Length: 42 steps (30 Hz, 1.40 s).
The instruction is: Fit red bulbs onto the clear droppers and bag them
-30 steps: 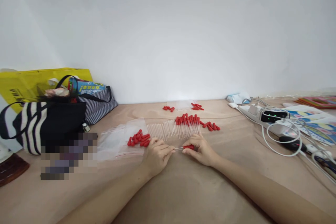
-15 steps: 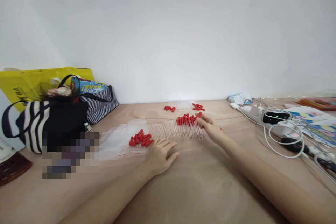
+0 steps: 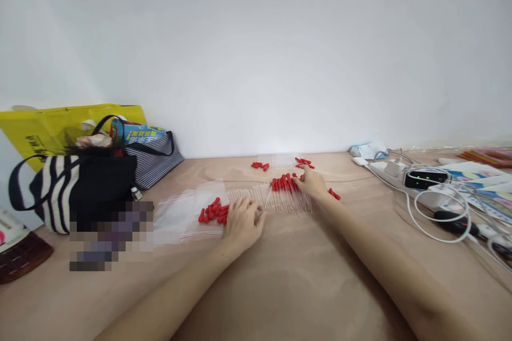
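Observation:
My left hand (image 3: 243, 222) rests on the table, fingers bent forward and thumb apart, its fingertips at the near ends of a row of thin, pale, see-through tubes (image 3: 261, 194). Beside it, a pile of small red rubber bulbs (image 3: 211, 210) lies on clear zip bags (image 3: 174, 218) and is partly covered by my fingers. My right hand (image 3: 312, 184) is at the right end of a row of red bulbs (image 3: 282, 183) lying over the far part of the tubes. Its thumb and fingers close about a red bulb (image 3: 295, 176), mostly hidden.
Behind, a clear bag of tubes (image 3: 286, 161) lies between small groups of red bulbs. Another red bulb (image 3: 334, 194) lies right of my wrist. Bags (image 3: 96, 181) stand at left. A power strip (image 3: 394, 177) with white cables and printed sheets (image 3: 476, 176) lie at right.
My right hand has moved slightly left and lower over the red row, with the bulb it held up. My left hand has shifted up and left over the pile's edge.

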Tool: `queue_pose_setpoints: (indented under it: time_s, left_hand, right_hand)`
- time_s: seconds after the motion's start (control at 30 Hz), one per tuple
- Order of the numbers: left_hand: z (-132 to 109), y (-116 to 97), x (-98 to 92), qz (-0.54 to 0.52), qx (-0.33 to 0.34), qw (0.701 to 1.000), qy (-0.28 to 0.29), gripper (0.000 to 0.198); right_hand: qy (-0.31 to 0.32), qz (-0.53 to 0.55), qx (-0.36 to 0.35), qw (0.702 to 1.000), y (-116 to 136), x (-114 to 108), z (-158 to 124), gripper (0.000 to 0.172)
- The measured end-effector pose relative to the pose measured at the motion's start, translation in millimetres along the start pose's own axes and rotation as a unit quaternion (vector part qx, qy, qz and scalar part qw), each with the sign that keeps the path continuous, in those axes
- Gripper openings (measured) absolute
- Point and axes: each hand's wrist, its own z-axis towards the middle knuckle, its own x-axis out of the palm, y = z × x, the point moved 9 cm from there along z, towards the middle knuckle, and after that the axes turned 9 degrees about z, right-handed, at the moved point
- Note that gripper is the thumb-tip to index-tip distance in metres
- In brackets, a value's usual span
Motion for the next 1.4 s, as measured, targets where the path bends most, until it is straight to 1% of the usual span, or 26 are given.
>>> queue_pose_setpoints:
  time_s: [0.1, 0.17, 0.27, 0.33, 0.43, 0.57, 0.73, 0.83, 0.9, 0.97, 1.07, 1.2, 1.3, 1.4]
  left_hand:
    - [26.7, 3.2, 10.1, 0.041, -0.051, 0.997, 0.037, 0.011]
    - [42.2, 7.4, 22.1, 0.053, -0.101, 0.99, 0.081, 0.016]
    - [58.9, 7.4, 35.5, 0.059, -0.133, 0.983, 0.11, 0.02]
    - [64.9, 7.8, 42.4, 0.061, -0.142, 0.981, 0.121, 0.022]
    - [68.8, 11.0, 48.7, 0.064, -0.154, 0.977, 0.134, 0.022]
    - [71.8, 11.7, 50.3, 0.064, -0.16, 0.975, 0.141, 0.022]
    - [72.6, 0.8, 51.2, 0.058, -0.158, 0.976, 0.138, 0.021]
    - [70.2, -6.1, 52.8, 0.049, -0.152, 0.978, 0.134, 0.02]
    - [68.5, -5.8, 52.8, 0.043, -0.151, 0.979, 0.131, 0.019]
    - [67.8, 1.0, 51.6, 0.04, -0.159, 0.978, 0.129, 0.018]
    - [70.3, 20.9, 49.9, 0.041, -0.182, 0.974, 0.131, 0.018]
    - [80.9, 43.7, 56.4, 0.039, -0.192, 0.968, 0.154, 0.019]
    - [90.0, 47.7, 68.2, 0.039, -0.186, 0.964, 0.186, 0.023]
    - [97.3, 44.0, 81.0, 0.046, -0.175, 0.959, 0.219, 0.024]
  right_hand:
    - [-0.01, -0.006, -0.015, 1.0, 0.6, -6.9, -8.6, 0.038]
    - [-0.021, -0.006, -0.044, 0.999, 1.6, -12.7, -19.6, 0.035]
    - [-0.033, -0.025, -0.102, 0.994, 1.3, -19.9, -42.2, 0.03]
    - [-0.037, -0.037, -0.125, 0.991, -3.3, -24.4, -56.2, 0.028]
    - [-0.038, -0.024, -0.131, 0.99, -12.6, -30.7, -68.5, 0.027]
    - [-0.032, 0.009, -0.117, 0.993, -18.5, -34.6, -70.8, 0.026]
    - [-0.034, 0.009, -0.108, 0.994, -15.2, -34.4, -70.3, 0.022]
    - [-0.028, -0.003, -0.115, 0.993, -12.3, -33.5, -71.5, 0.021]
    - [-0.023, -0.008, -0.126, 0.992, -9.9, -33.2, -72.5, 0.023]
    - [-0.022, -0.013, -0.134, 0.991, -7.9, -33.8, -73.1, 0.025]
    - [-0.03, -0.017, -0.129, 0.991, -7.3, -36.1, -72.7, 0.025]
    - [-0.04, -0.021, -0.116, 0.992, -8.3, -38.3, -71.8, 0.024]
    - [-0.035, -0.02, -0.115, 0.993, -9.0, -38.0, -71.5, 0.024]
    - [-0.037, -0.019, -0.106, 0.993, -12.9, -40.2, -69.8, 0.024]
